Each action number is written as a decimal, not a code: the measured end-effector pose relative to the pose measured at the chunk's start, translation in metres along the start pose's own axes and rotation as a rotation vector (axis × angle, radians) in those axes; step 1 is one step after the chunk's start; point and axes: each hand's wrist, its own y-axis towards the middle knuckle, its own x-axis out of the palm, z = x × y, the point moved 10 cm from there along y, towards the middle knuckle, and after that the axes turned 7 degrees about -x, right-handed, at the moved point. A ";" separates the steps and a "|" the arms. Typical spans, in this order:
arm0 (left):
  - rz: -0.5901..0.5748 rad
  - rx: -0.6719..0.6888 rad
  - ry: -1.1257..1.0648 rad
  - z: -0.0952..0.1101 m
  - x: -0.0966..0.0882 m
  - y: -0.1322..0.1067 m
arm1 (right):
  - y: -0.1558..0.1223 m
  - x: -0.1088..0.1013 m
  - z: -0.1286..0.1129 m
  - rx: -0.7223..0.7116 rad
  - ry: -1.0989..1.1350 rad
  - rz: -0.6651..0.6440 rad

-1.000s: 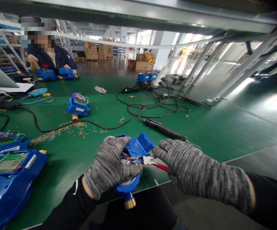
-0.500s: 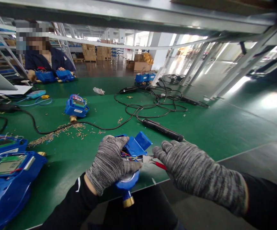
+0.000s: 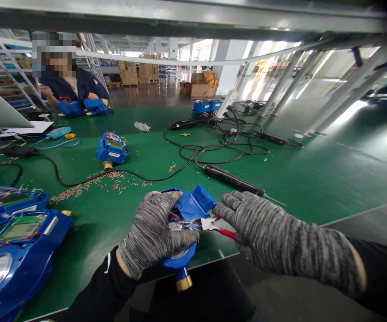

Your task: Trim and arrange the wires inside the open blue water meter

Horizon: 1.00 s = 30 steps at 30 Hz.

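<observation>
My gloved left hand (image 3: 158, 230) is wrapped over a blue water meter (image 3: 182, 258) at the table's front edge, thumb across its front. The meter's blue lid (image 3: 204, 197) stands open, and its brass fitting (image 3: 184, 282) juts past the edge. Thin coloured wires (image 3: 180, 219) show inside the housing. In my gloved right hand (image 3: 263, 226) are red-handled cutting pliers (image 3: 225, 231), closed around by the fingers. Their jaws reach the wires beside my left thumb; whether they grip a wire I cannot tell.
A black electric screwdriver (image 3: 233, 179) lies behind my right hand, with tangled cables (image 3: 213, 147) beyond. Loose screws (image 3: 89, 183) are scattered left of centre. More blue meters stand at the left (image 3: 22, 264) and mid-table (image 3: 112, 150). A co-worker (image 3: 73, 85) sits across the table.
The pliers' jaws now show more clearly at the wires, with the handles further in view. The whole view has shifted slightly; the left hand keeps its hold on the meter.
</observation>
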 end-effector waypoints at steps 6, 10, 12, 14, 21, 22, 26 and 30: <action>0.003 -0.023 -0.001 -0.002 0.000 0.001 | 0.005 0.006 0.001 0.120 0.001 -0.130; 0.013 -0.032 -0.020 -0.002 0.000 0.001 | 0.005 0.007 0.005 0.064 -0.063 -0.102; 0.026 -0.032 -0.019 0.000 -0.001 0.001 | 0.005 0.006 0.008 0.025 -0.110 -0.073; 0.037 -0.027 -0.011 0.001 -0.002 0.002 | 0.005 0.006 0.009 0.007 -0.134 -0.071; 0.055 -0.005 0.032 0.004 -0.003 0.001 | 0.011 0.004 0.008 0.080 -0.144 -0.107; 0.059 -0.004 0.029 0.004 -0.004 0.001 | 0.012 0.004 0.008 0.081 -0.131 -0.094; 0.057 0.007 0.037 0.006 -0.002 0.002 | 0.015 -0.004 0.007 0.057 -0.104 0.019; 0.048 0.011 0.052 0.007 0.001 0.004 | 0.015 0.001 0.010 0.087 -0.085 -0.082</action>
